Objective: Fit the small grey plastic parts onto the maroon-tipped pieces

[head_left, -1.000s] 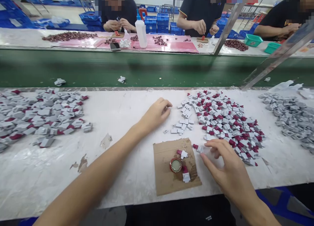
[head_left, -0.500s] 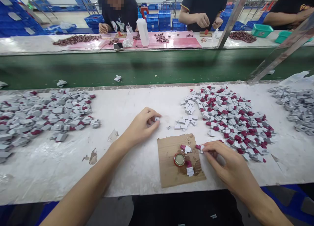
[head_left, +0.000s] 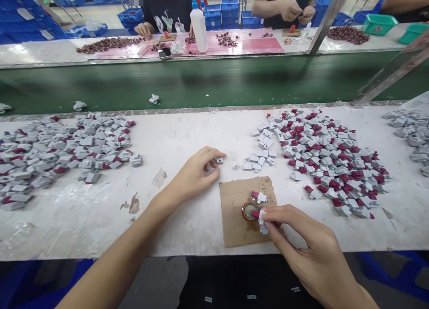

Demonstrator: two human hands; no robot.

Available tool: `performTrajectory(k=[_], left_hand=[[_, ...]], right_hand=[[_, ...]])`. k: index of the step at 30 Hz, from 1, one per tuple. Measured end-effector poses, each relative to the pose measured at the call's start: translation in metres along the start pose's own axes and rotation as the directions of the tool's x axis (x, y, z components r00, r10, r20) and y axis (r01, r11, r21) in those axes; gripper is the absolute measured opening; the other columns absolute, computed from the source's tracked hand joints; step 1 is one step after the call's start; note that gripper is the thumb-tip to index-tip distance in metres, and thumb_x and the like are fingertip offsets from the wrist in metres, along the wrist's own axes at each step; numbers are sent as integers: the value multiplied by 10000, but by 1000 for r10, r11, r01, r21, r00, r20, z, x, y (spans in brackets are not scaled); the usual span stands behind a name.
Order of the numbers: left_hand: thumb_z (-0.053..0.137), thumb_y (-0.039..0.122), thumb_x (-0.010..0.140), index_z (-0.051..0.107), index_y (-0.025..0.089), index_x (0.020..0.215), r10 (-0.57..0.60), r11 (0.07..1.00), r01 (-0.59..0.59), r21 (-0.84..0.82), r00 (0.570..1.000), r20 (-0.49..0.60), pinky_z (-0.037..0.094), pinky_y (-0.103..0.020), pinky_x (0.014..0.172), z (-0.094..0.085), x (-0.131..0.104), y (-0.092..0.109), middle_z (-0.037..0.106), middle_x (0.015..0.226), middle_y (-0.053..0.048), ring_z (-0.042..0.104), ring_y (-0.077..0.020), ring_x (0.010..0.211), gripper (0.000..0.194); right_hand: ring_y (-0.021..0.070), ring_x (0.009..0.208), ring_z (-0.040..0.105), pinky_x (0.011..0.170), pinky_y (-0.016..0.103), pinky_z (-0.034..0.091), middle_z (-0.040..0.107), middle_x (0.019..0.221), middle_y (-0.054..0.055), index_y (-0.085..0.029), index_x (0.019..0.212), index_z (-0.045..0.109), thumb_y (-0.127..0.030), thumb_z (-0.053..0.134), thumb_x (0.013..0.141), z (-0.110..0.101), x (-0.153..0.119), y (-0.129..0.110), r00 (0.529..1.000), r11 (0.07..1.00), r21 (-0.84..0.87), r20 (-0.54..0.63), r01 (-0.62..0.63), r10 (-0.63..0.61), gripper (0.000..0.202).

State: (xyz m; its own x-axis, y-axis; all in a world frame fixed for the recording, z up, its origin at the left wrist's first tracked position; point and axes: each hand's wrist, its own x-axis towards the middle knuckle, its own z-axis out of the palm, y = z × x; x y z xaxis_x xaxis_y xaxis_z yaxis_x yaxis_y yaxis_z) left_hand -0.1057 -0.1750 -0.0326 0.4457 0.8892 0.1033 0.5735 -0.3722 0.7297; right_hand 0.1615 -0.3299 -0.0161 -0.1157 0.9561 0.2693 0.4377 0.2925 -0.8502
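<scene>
My right hand [head_left: 308,237] pinches a grey-and-maroon plastic part [head_left: 262,217] between thumb and fingertips. The part's maroon end reaches over a red-rimmed bottle cap [head_left: 244,213], which lies on a square of brown cardboard [head_left: 232,233]; whether it touches the cap's inside I cannot tell. A second grey-and-maroon part [head_left: 261,197] rests on the cardboard above the cap, and another is mostly hidden below the held one. Further left, my left hand [head_left: 197,172] is curled near the table, with a small grey plastic block [head_left: 219,160] between thumb and forefinger.
Loose grey blocks [head_left: 259,159] lie beyond the cardboard. Piles of grey-and-maroon parts stand to the right [head_left: 335,161] and left [head_left: 67,150]. A green conveyor belt [head_left: 187,83] separates me from co-workers at the opposite table. A slanted metal post [head_left: 330,20] rises at right.
My right hand has moved left from the cardboard's right edge, bringing the grey-and-maroon part to the bottle cap. My left hand keeps its hold on the grey block; the view has shifted slightly.
</scene>
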Motion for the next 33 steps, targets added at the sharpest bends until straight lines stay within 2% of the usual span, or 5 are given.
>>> performTrajectory(k=[10, 16, 22, 27, 33], left_hand=[[820, 310, 921, 787, 260, 1053, -145, 981, 132, -145, 986, -83, 615, -368, 803, 5, -5, 3, 801, 916, -21, 725, -216, 834, 145], [780, 288, 936, 807, 260, 1085, -230, 959, 209, -193, 969, -91, 652, -430, 899, 7, -11, 7, 832, 1001, -42, 773, -241, 923, 154], [824, 310, 926, 799, 249, 1058, -263, 867, 232, -442, 965, -10, 695, -442, 935, 12, -15, 23, 852, 1045, -58, 816, -256, 997, 148], [850, 294, 945, 825, 266, 1098, -247, 780, 229, -582, 968, 48, 710, -423, 955, 17, -19, 61, 859, 1092, -50, 829, -260, 1049, 157], [855, 309, 978, 812, 223, 1132, -187, 579, 248, -777, 968, 169, 698, -390, 922, 34, -18, 90, 866, 1114, -77, 828, -242, 997, 181]], right_hand=[[282, 944, 854, 762, 388, 729, 846, 1058, 46, -322, 1147, 757, -149, 675, 1055, -1, 7, -6, 1000, 998, -69, 0, 3, -3, 212], [226, 822, 791, 718, 354, 678, 798, 987, 34, -300, 1132, 736, -144, 644, 1078, -1, 11, -8, 998, 998, -65, 55, -9, 12, 189], [227, 758, 773, 672, 350, 666, 804, 932, 21, -319, 1082, 788, -212, 686, 1068, -6, 11, -10, 996, 997, -15, 43, -77, 77, 149], [274, 1094, 859, 949, 367, 717, 896, 1096, 30, -347, 1044, 866, -341, 846, 1010, -12, 23, 9, 946, 894, 349, -54, -281, 319, 40], [256, 1081, 874, 1035, 409, 708, 907, 1120, 28, -312, 1018, 868, -360, 909, 971, -6, 40, 19, 901, 624, 739, -54, -254, 431, 79]])
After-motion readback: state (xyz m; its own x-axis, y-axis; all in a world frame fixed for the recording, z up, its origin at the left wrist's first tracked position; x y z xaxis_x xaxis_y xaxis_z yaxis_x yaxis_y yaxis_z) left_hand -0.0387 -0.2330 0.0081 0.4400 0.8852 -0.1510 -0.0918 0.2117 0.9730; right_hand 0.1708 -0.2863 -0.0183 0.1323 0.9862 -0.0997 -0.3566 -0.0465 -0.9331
